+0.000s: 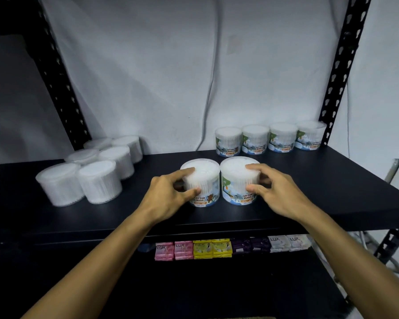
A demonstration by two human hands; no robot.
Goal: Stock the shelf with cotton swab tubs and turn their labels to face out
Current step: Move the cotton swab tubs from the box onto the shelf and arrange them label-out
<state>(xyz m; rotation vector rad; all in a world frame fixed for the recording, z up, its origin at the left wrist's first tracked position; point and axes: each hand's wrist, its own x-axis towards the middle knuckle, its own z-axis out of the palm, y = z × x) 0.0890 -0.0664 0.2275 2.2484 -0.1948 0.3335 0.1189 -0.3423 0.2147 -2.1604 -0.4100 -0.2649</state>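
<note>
Head view: the left hand (168,194) grips the left cotton swab tub (202,183) at mid-shelf, index finger on the lid rim and thumb on the side wall; the right hand (274,192) grips the right cotton swab tub (238,180), which touches the first, in the same manner. Both stand upright on the black shelf (309,192), labels partly facing out. 4 labelled tubs (270,139) line the back right; 6 tubs (92,171) with no label visible cluster at left.

Tubs (240,180) read "COTTON BUDS"; soap packs (164,250) "LUX".
</note>
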